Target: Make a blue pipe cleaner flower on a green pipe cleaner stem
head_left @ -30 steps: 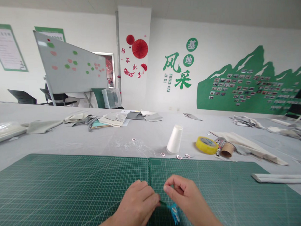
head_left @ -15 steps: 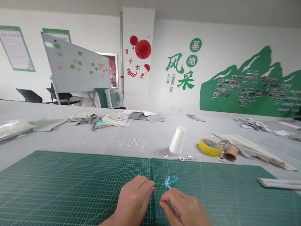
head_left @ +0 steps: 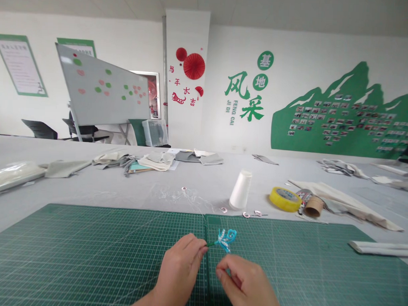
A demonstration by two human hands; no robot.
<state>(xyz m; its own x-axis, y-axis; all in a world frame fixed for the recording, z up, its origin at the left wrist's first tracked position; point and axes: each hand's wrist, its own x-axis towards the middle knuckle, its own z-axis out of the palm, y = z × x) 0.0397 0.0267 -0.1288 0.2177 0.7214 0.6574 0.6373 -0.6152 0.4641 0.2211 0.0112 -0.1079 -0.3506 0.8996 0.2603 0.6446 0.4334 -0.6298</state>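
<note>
A small blue and white beaded flower shape (head_left: 227, 239) on a green stem is held up over the green cutting mats (head_left: 103, 252). The stem's lower end is pinched between the thumb and fingers of my left hand (head_left: 183, 266). My right hand (head_left: 248, 281) is just below and to the right of the flower, its thumb and index finger pressed together. Whatever lies between those fingertips, perhaps a thread, is too small to make out. A narrow gap shows between the right fingertips and the lowest blue petal.
Behind the mats stand a white thread cone (head_left: 240, 190), a yellow tape roll (head_left: 285, 199) and a brown cardboard core (head_left: 313, 206). Loose thread (head_left: 189, 195) and small pink-white rings lie nearby. Fabric scraps (head_left: 157, 160) are spread farther back. A rolled white piece (head_left: 381, 249) lies at right.
The flower has moved slightly up and to the left, away from my right fingertips. My left hand has shifted a little up and left, still pinching the stem.
</note>
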